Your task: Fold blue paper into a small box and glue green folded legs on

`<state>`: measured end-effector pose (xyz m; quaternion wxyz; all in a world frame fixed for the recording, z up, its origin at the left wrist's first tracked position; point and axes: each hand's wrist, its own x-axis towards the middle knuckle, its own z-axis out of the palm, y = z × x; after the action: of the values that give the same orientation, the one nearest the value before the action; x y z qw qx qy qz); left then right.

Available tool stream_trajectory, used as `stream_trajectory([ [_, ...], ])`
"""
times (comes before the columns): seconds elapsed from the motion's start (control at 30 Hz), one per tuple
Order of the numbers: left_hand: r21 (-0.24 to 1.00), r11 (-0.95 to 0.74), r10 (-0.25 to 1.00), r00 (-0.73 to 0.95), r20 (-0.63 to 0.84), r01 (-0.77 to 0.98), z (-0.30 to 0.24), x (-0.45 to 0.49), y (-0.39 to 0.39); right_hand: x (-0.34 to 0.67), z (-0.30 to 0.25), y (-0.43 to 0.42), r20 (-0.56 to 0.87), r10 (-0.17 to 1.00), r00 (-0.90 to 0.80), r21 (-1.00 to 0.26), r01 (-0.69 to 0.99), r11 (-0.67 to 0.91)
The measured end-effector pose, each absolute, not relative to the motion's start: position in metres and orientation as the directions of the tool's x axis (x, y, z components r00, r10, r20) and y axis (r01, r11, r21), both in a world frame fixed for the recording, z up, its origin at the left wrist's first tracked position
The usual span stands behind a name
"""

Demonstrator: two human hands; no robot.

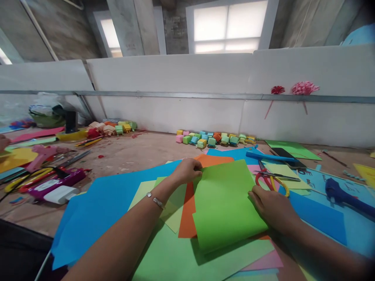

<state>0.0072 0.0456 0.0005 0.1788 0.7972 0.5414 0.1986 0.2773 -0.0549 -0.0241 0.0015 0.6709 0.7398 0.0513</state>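
A bright green paper sheet [227, 205] lies folded on top of a pile of coloured sheets. My left hand [187, 170] is curled and pinches the sheet's far left corner. My right hand [271, 207] grips the sheet's right edge with fingers closed. Under the green sheet lie an orange sheet [187, 214], pale green sheets and a large blue sheet [102, 207]. A bracelet sits on my left wrist.
Red-and-yellow scissors [271, 180] lie just right of my right hand. A blue tool [341, 193] and a black phone [287, 156] are at the right. Small coloured paper cubes [215, 139] line the white wall. Tools and paper clutter [49, 175] the left.
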Motion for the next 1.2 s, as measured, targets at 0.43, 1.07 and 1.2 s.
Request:
stream_trajectory([
  [0.43, 0.532, -0.319, 0.941, 0.329, 0.078, 0.784, 0.0, 0.008, 0.046, 0.291, -0.024, -0.048, 0.134, 0.967, -0.216, -0.228, 0.943, 0.242],
  [1.07, 0.676, -0.261, 0.936, 0.351, 0.002, 0.69, 0.003, 0.008, 0.042, 0.289, -0.028, -0.047, 0.144, 0.978, -0.149, -0.207, 0.962, 0.177],
  [1.2, 0.735, -0.228, 0.89, 0.442, -0.108, 0.638, 0.009, 0.009, 0.035, 0.289, -0.023, -0.05, 0.229, 0.957, -0.181, -0.225, 0.946, 0.232],
])
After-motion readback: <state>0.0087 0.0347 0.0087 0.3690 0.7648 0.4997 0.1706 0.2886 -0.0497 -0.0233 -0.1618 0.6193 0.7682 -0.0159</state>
